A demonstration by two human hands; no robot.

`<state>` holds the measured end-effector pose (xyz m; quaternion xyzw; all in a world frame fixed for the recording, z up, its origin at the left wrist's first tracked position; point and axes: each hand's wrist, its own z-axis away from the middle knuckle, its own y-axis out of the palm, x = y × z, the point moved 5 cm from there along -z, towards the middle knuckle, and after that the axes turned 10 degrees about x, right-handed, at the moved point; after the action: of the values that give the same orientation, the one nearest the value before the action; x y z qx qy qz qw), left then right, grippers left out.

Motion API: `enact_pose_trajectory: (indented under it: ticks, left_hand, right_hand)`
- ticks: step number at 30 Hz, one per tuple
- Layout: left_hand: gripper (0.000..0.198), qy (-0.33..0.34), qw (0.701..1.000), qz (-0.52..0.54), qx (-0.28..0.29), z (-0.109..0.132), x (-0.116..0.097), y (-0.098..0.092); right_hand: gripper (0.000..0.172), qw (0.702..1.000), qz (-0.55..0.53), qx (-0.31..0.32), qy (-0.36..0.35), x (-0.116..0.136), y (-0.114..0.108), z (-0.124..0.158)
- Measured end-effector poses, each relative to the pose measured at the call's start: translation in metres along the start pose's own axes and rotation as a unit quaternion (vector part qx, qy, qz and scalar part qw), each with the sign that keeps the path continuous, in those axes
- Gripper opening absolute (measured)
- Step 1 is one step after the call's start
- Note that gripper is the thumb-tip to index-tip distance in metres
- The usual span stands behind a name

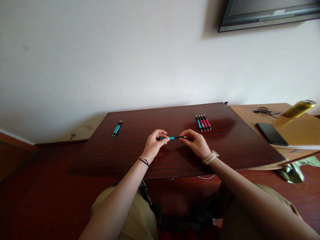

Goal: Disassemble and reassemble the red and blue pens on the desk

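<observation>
A black and blue pen (pixel 172 138) lies level between my hands, just above the middle of the dark table (pixel 140 120). My left hand (pixel 154 143) pinches its left end. At the other end, near the silvery tip, the fingers of my right hand (pixel 196 142) are closed on it. Two blue and black pens (pixel 117 128) rest side by side on the table's left part. To the right, beyond my right hand, lies a row of pens (pixel 203 123), one blue at its left and several pink ones beside it.
A lighter wooden table (pixel 250 115) adjoins at the right, with a black phone (pixel 271 134), a coiled cable (pixel 265 111) and a yellow can (pixel 299 109). Behind is a white wall, with a screen (pixel 270 20) at the upper right.
</observation>
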<state>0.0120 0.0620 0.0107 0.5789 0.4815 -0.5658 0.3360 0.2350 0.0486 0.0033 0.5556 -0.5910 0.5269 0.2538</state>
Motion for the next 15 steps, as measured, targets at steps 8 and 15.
enact_pose_trajectory:
  ticks: [8,15]
  left_hand:
    - [0.029,0.002,1.0,-0.014,-0.018,-0.0021,0.0029,-0.0027]
    - [0.033,0.001,0.999,-0.038,-0.008,-0.0029,0.0026,-0.0033]
  right_hand:
    - [0.023,1.0,0.002,0.013,0.001,0.0038,0.0031,-0.0005]
    - [0.021,1.0,0.001,0.006,-0.003,0.0019,0.0009,-0.0003]
